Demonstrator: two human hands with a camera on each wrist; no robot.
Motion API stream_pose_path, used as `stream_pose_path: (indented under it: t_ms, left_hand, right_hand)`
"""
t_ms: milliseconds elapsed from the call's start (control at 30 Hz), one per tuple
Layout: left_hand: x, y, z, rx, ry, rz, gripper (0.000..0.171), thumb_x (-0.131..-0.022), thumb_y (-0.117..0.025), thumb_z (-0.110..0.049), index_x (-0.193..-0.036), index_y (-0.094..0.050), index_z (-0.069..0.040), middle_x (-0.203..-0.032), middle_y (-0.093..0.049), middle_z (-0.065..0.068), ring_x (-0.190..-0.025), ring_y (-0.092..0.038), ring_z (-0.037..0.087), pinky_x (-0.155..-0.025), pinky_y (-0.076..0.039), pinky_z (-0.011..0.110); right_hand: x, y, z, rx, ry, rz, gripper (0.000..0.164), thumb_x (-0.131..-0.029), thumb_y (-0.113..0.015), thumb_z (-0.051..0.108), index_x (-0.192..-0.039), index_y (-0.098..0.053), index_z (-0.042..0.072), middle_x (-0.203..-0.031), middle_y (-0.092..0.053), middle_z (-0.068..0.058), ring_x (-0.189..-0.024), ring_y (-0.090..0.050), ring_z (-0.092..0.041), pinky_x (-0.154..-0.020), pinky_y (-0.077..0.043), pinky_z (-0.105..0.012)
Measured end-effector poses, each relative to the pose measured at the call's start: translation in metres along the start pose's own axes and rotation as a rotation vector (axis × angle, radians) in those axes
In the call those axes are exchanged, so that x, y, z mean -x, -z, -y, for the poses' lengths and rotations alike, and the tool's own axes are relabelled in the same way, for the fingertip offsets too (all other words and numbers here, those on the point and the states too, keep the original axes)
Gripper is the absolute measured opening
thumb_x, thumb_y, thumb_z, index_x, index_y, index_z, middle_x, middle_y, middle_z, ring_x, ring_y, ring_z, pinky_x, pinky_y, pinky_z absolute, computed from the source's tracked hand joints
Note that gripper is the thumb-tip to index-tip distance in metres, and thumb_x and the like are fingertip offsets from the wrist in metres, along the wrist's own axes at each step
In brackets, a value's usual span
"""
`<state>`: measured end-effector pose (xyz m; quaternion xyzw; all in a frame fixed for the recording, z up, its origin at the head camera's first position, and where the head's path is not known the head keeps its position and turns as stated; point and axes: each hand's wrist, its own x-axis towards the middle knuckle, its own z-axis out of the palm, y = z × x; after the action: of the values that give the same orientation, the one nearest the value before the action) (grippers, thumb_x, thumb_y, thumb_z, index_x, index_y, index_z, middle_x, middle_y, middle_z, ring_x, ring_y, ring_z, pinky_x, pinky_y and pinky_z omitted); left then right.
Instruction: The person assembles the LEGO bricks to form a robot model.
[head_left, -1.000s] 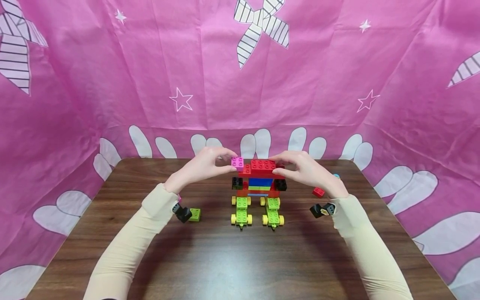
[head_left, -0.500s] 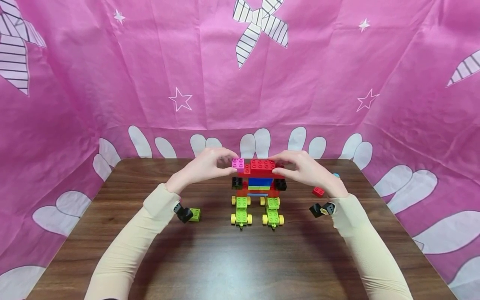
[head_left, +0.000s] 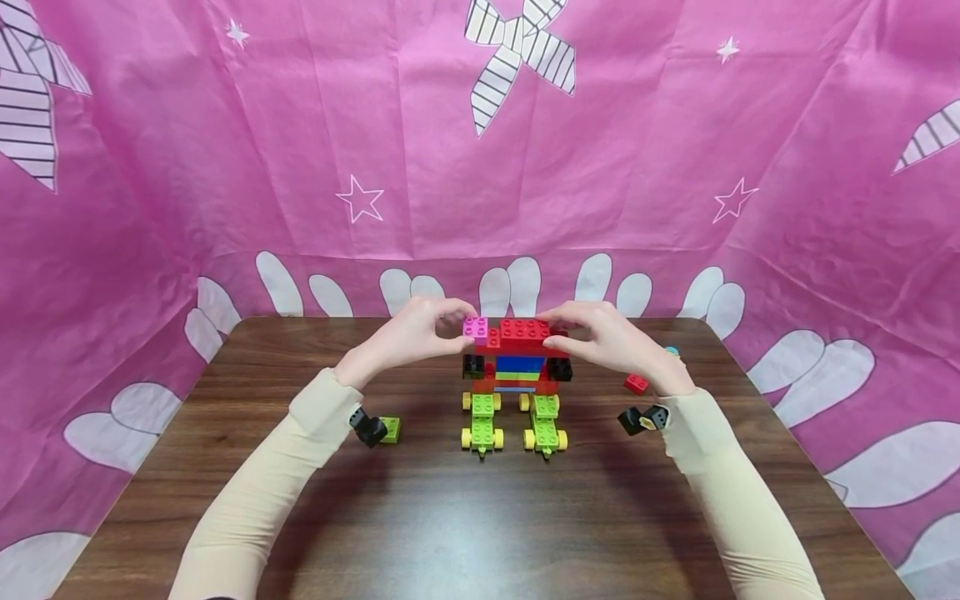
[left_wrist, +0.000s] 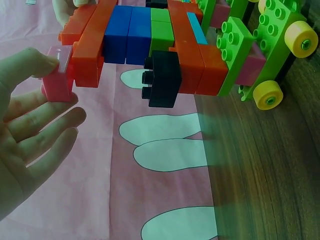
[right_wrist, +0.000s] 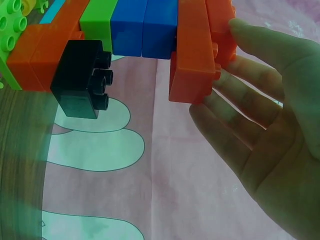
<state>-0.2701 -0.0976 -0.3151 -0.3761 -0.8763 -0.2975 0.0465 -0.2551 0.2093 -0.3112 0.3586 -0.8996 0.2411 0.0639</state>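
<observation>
A toy-brick figure stands upright mid-table on lime-green wheeled bases (head_left: pixel 482 425). Its body has blue bricks (head_left: pixel 520 365), and black bricks (left_wrist: pixel 165 79) jut out at both sides. My left hand (head_left: pixel 414 333) pinches a pink brick (head_left: pixel 476 328) between thumb and fingers, at the left end of the red top layer. In the left wrist view the pink brick touches the orange-looking brick (left_wrist: pixel 89 62) of that layer. With thumb and fingers my right hand (head_left: pixel 600 335) holds the long red brick (head_left: pixel 525 331) on top, near its right end.
On the table (head_left: pixel 465 525), a loose lime-green brick (head_left: pixel 390 429) lies left of the figure. A red brick (head_left: pixel 636 383) and a partly hidden blue piece (head_left: pixel 672 351) lie by the right forearm. Pink cloth (head_left: pixel 450 183) hangs behind and at both sides.
My left hand has brought the pink brick slightly down and rightward against the red top layer, and it has stayed there since half a second ago. The right hand has kept its place.
</observation>
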Motion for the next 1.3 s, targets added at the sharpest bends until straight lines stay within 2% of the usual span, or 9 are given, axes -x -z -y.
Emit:
stream_pose_path:
  t_ms: [500, 800, 1300]
  left_hand:
    - [-0.0011, 0.0004, 0.0004, -0.016, -0.037, 0.000, 0.035, -0.081, -0.070, -0.025, -0.114, -0.064, -0.013, -0.102, -0.069, 0.000, -0.085, -0.062, 0.012, -0.078, -0.055, 0.029]
    - [-0.0035, 0.0015, -0.0021, -0.058, -0.041, -0.006, 0.033, -0.080, -0.071, -0.026, -0.109, -0.068, -0.011, -0.095, -0.071, 0.001, -0.083, -0.061, 0.014, -0.074, -0.054, 0.031]
    - [-0.0043, 0.0040, -0.0086, -0.143, -0.094, 0.004, 0.032, -0.081, -0.068, -0.024, -0.111, -0.069, -0.013, -0.093, -0.069, 0.000, -0.078, -0.056, 0.011, -0.068, -0.046, 0.024]
  right_hand:
    - [-0.0019, 0.0004, -0.0022, 0.000, 0.031, 0.001, 0.039, -0.085, -0.067, 0.035, -0.121, -0.062, 0.021, -0.111, -0.067, 0.007, -0.096, -0.063, -0.005, -0.080, -0.056, -0.028]
    - [-0.0024, -0.0003, -0.0014, -0.001, 0.046, -0.004, 0.040, -0.085, -0.067, 0.033, -0.122, -0.062, 0.018, -0.112, -0.068, 0.002, -0.095, -0.064, -0.009, -0.081, -0.055, -0.036]
    - [-0.0016, -0.0010, -0.0016, -0.011, 0.058, -0.014, 0.039, -0.085, -0.068, 0.033, -0.120, -0.063, 0.019, -0.109, -0.069, 0.005, -0.094, -0.065, -0.007, -0.080, -0.056, -0.030]
